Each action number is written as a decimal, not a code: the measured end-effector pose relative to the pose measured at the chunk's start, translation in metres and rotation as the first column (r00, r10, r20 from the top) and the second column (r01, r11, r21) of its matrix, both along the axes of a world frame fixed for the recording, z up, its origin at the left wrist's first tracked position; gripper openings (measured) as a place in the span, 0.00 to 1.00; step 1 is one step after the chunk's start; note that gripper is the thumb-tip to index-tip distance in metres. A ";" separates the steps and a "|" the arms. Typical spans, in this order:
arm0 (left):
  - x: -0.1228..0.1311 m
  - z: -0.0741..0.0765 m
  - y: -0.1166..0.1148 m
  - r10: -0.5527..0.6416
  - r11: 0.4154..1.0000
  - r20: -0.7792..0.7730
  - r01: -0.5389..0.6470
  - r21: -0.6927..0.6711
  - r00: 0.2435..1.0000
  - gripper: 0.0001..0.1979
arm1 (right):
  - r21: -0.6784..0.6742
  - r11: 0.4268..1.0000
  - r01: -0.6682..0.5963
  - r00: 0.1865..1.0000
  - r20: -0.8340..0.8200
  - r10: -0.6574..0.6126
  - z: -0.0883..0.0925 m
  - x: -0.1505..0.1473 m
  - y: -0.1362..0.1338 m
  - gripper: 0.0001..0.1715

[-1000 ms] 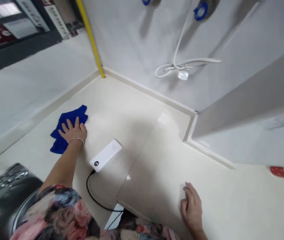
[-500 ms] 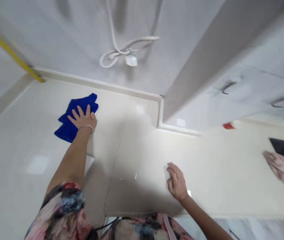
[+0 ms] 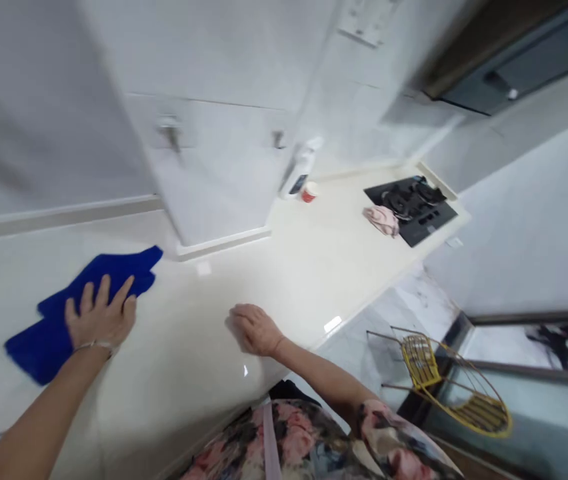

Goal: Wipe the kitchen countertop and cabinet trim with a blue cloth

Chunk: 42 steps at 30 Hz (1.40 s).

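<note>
My left hand lies flat with its fingers spread on a blue cloth, pressing it against the pale glossy countertop. The cloth is spread out under the palm, with folded, pointed edges showing on both sides. A thin bracelet circles the left wrist. Farther right, my right hand rests on the countertop near its front edge. Its fingers are curled in, and I see nothing held in them.
A wall corner juts out above the counter. Beyond it stand a white bottle and a red-and-white cup. Farther right, a pink cloth lies against a black gas hob. A yellow chair-like rack is below right.
The view has swung right, bringing the hob and rack into sight. My left hand and the blue cloth have moved right along the counter toward the jutting corner. My right hand stays on the counter.
</note>
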<state>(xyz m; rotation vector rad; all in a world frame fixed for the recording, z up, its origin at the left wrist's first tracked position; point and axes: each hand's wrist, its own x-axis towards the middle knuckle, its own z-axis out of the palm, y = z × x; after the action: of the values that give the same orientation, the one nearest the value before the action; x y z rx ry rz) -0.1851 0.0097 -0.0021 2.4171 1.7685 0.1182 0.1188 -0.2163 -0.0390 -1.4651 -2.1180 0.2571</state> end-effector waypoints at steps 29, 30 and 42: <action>0.293 -0.030 -0.109 -0.943 0.332 0.050 0.933 0.141 0.328 0.27 | 0.082 0.772 0.630 0.777 -0.083 -0.624 -0.017 0.175 -0.112 0.32; 0.303 -0.030 -0.108 -0.943 0.334 0.050 0.933 0.138 0.330 0.27 | 0.092 0.776 0.624 0.781 -0.097 -0.617 -0.017 0.175 -0.112 0.31; 0.449 -0.024 -0.098 -0.821 0.569 0.046 0.812 0.126 0.569 0.30 | -0.031 0.725 0.688 0.725 0.072 -0.685 -0.030 0.187 -0.104 0.35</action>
<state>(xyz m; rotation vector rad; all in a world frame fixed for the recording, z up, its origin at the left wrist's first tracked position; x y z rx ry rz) 0.2636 -0.0883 -0.0257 2.9541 0.4312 0.2042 0.3056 -0.3204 -0.0691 -2.1947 -1.4536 -0.0158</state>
